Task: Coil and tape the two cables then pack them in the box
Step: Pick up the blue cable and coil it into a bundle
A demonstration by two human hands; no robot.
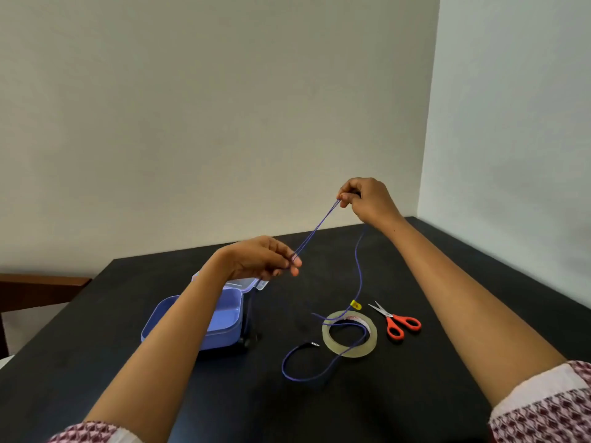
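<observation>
A thin purple cable [315,231] is stretched doubled between my hands above the black table [319,410]. My right hand [364,199] pinches its upper end, raised high. My left hand [265,257] pinches the strands lower down, over the open purple box [224,314]. The rest of the cable hangs from my right hand, runs across the roll of clear tape [349,334] and ends in a black plug [311,344] on the table. A yellow tag [355,304] sits on the cable. A dark cable [248,340] lies by the box's right side, hard to make out.
Red-handled scissors [398,322] lie right of the tape roll. The box's clear lid [252,282] is hinged open behind it. A wooden chair back [41,289] stands beyond the table's left edge. Walls close in behind and to the right.
</observation>
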